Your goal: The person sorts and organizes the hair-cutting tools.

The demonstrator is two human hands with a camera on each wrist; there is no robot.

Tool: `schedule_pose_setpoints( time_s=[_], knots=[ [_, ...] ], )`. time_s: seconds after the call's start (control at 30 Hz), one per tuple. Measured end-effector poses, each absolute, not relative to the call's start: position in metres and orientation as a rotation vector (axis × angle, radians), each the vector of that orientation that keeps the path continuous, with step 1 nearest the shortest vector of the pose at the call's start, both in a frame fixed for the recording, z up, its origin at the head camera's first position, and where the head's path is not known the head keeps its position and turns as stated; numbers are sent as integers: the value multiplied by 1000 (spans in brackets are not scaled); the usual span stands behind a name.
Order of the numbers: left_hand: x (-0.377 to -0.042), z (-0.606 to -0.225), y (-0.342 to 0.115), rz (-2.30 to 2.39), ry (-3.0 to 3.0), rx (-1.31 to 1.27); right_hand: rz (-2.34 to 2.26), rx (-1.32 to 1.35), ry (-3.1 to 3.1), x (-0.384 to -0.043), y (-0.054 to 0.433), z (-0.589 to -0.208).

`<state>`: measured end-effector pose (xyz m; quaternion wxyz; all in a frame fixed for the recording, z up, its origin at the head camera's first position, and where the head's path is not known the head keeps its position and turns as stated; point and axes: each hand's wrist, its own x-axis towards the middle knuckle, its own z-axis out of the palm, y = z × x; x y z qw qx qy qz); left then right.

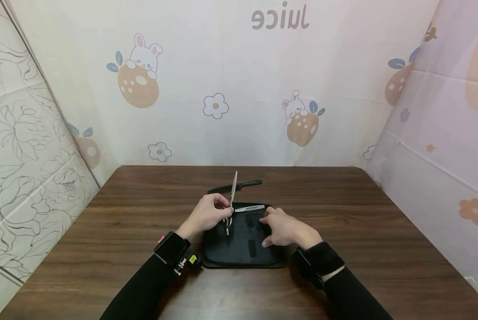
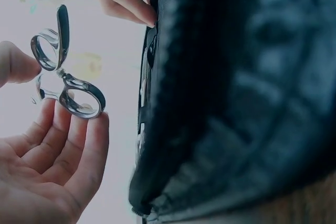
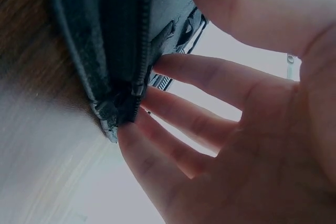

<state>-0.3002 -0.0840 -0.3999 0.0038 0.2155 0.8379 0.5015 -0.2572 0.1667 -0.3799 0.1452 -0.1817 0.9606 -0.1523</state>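
Rabbit-printed cloth (image 1: pixel 239 66) backs the brown bench (image 1: pixel 122 222). I have the left grip (image 1: pixel 208 215) pinching scissors (image 1: pixel 234 189), blades up, over the left side of a black case (image 1: pixel 234 251) midway between the bench's side edges; my right grip (image 1: pixel 286 227), fingers loosely spread, touches the case's right edge. Silver shears (image 1: pixel 250 208) lie at its far end, a comb (image 1: pixel 245 184) beyond.

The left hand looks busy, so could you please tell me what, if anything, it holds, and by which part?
The left hand holds the silver scissors by the handle end, its grip at the finger rings.
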Motion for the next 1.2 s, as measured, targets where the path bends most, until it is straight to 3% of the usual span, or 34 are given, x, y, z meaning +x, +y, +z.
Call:
schedule_pose_setpoints(
  time_s=[0.7,1.2],
  knots=[
    [-292,-398,-79,1571,2555,831,-704,-591,2782,-266,178,-373],
    [-288,-398,-69,1577,2503,872,-1435,-634,2608,-272,177,-374]
  ],
)
